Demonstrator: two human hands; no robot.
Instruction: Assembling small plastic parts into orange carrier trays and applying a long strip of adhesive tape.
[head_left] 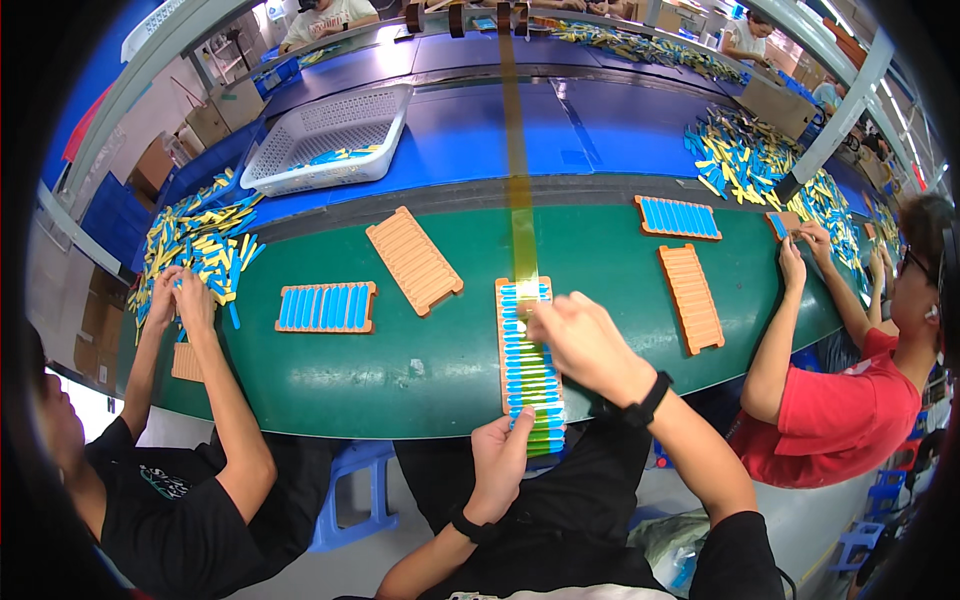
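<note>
Green table (420, 372) under the fingers of left hand (498, 458) and right hand (588, 342). Co-worker in black (170, 510) left of the fingers, hands at a pile of blue and yellow sticks (195, 240); co-worker in red (830, 410) to their right, holding a small tray piece with blue on it. Second mixed pile (750, 165) far ahead-right of the fingers. White basket (330, 177) ahead-left, some sticks inside. Yellow see-through tape (518, 170) comes straight from ahead to the right fingers and lies over the main tray. Main orange tray (502, 375), filled with blue sticks, lengthwise between the two hands, near end past table edge. Left fingers clamped on its near left side, thumb on top. Right fingers curled over its far part, blurred; can't tell if they pinch anything. Other trays: one filled (325, 308), one ridged (413, 260) left of the fingers; same pair, filled (678, 218) and ridged (692, 300), right. Black wristbands (648, 400) on both wrists, behind the fingers.
</note>
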